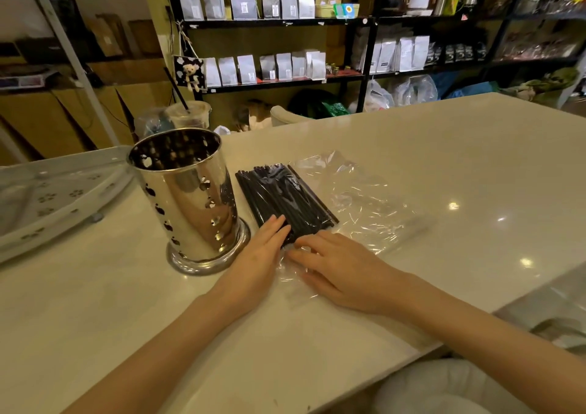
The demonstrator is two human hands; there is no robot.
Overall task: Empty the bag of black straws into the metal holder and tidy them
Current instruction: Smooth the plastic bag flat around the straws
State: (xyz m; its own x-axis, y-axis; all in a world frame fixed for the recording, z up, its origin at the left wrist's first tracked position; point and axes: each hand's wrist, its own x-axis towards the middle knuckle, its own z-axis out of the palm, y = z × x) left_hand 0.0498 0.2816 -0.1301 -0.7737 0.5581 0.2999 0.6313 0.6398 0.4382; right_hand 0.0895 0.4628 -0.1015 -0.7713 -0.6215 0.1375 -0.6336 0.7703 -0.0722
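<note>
A bundle of black straws (283, 198) lies flat on the pale table inside a clear plastic bag (364, 204), whose loose end spreads out to the right. Just left of it stands the shiny perforated metal holder (187, 198), upright, with no straws visible inside. My left hand (258, 256) rests flat, fingers together, on the near end of the bundle. My right hand (336, 267) lies palm down with fingers spread on the near edge of the bag, beside the straw ends. Neither hand grips anything.
A white perforated tray (54, 198) sits at the table's left edge. Behind the holder stands a plastic cup (189, 115) with a black straw. Shelves of white pouches (269, 68) line the back wall. The table's near right edge (444, 344) is close to my right arm.
</note>
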